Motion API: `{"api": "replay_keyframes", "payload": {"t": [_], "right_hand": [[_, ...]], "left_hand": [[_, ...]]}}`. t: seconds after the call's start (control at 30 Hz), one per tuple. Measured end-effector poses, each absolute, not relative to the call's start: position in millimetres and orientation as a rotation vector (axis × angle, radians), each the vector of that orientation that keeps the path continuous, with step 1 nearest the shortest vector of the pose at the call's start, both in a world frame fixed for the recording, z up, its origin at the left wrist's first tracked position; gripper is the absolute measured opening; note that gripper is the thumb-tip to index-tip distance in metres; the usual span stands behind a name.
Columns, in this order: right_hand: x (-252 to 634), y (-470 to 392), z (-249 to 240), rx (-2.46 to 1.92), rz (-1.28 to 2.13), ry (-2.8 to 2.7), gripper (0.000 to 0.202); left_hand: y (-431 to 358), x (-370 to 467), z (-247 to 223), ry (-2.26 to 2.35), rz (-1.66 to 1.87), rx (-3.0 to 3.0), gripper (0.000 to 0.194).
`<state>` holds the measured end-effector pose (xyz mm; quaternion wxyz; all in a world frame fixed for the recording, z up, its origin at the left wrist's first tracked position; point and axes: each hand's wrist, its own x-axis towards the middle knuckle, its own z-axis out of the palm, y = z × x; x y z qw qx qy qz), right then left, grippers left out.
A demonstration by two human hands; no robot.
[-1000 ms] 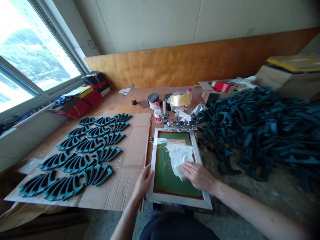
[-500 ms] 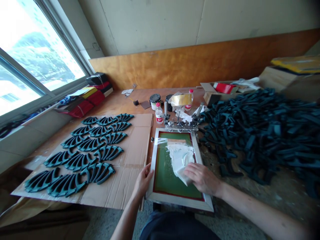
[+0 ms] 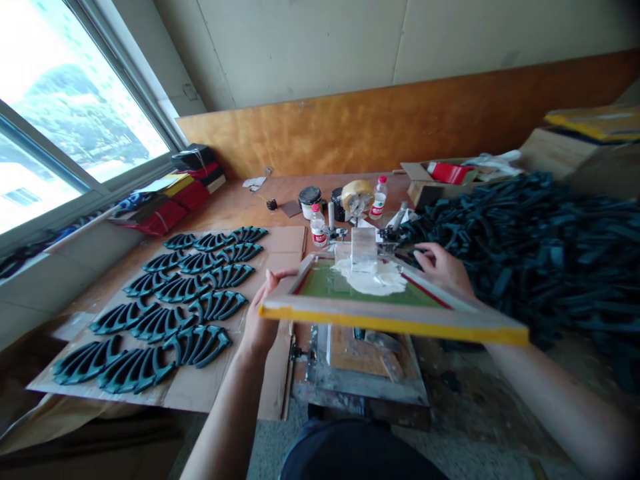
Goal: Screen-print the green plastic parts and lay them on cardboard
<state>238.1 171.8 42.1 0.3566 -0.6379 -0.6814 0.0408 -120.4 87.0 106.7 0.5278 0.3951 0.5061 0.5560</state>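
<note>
A screen-printing frame (image 3: 400,317) with green mesh is tilted up, its near edge raised and yellow-taped. White ink (image 3: 376,279) lies on the mesh, and a squeegee (image 3: 364,248) rests there near the hinge clamps (image 3: 393,235). My left hand (image 3: 265,307) grips the frame's left side, thumb on top. Beyond the frame's right side, my right hand (image 3: 445,267) has curled fingers beside the heap of dark plastic parts (image 3: 540,253); what they hold, if anything, is unclear. Below the frame shows a base board (image 3: 345,353) with a small dark piece on it.
Rows of dark curved parts (image 3: 165,320) lie on a cardboard sheet (image 3: 273,267) at left. Behind the clamps stand two bottles (image 3: 318,227), ink jars (image 3: 311,202) and a tape roll (image 3: 357,197). An open carton (image 3: 417,180) sits at the back right.
The frame's near edge has swung up from flat, uncovering the base. My right hand has left the squeegee and moved right and away from me; the squeegee now stands near the hinge.
</note>
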Motion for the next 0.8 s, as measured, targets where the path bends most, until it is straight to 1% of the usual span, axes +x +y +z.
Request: {"api": "replay_keyframes", "payload": {"t": [0.1,0.13,0.2,0.3,0.33,0.4,0.43,0.47,0.5,0.57,0.63,0.67,0.73,0.77,0.8], "right_hand": [[237.9,143.2,-9.8,-1.699,0.346,-1.896,0.037],[230.7,130.9,-26.3,-1.685,0.384,-1.969,0.037],[212.1,108.3,-51.5,-1.653,0.356,-2.126,0.037],[185.9,86.9,-64.7,-1.713,0.224,-2.277,0.026],[177.8,82.0,-63.1,-1.766,0.226,-2.273,0.021],[159.0,70.6,-54.1,-1.842,0.259,-2.168,0.018],[147.5,62.9,-47.8,-1.836,0.261,-2.092,0.018],[134.8,54.1,-41.1,-1.791,0.248,-2.028,0.018],[122.0,44.8,-34.6,-1.696,0.228,-2.000,0.018],[103.6,29.3,-24.3,-1.411,0.246,-2.073,0.015],[108.7,23.6,-20.8,-1.188,0.326,-2.191,0.013],[123.3,24.9,-22.7,-1.172,0.343,-2.218,0.013],[175.0,32.8,-34.8,-1.391,0.267,-2.188,0.016],[208.1,37.4,-44.8,-1.563,0.187,-2.162,0.020],[242.3,41.0,-56.7,-1.759,0.090,-2.134,0.023]], "left_hand": [[120.6,-108.0,134.3,1.076,1.440,1.019,0.047],[129.6,-105.1,141.2,1.055,1.452,1.032,0.047],[140.4,-101.1,148.9,1.053,1.484,1.035,0.049],[129.6,-93.6,135.4,1.121,1.594,0.965,0.050],[117.7,-88.5,123.1,1.158,1.550,0.938,0.052],[83.9,-72.4,89.1,1.216,1.234,0.883,0.059],[64.3,-62.1,69.6,1.205,0.950,0.851,0.064],[44.9,-51.6,50.2,1.176,0.738,0.795,0.069],[27.6,-42.3,32.0,1.153,0.662,0.724,0.070],[4.9,-33.2,2.5,1.148,0.680,0.627,0.068],[3.4,-44.5,-16.6,1.298,0.716,0.675,0.066],[10.0,-58.4,-23.1,1.445,0.657,0.821,0.066],[30.9,-98.0,-32.6,1.779,0.386,1.275,0.061],[41.8,-120.4,-36.6,1.875,0.156,1.566,0.053],[51.0,-141.8,-40.5,1.933,0.045,1.677,0.046]]}}
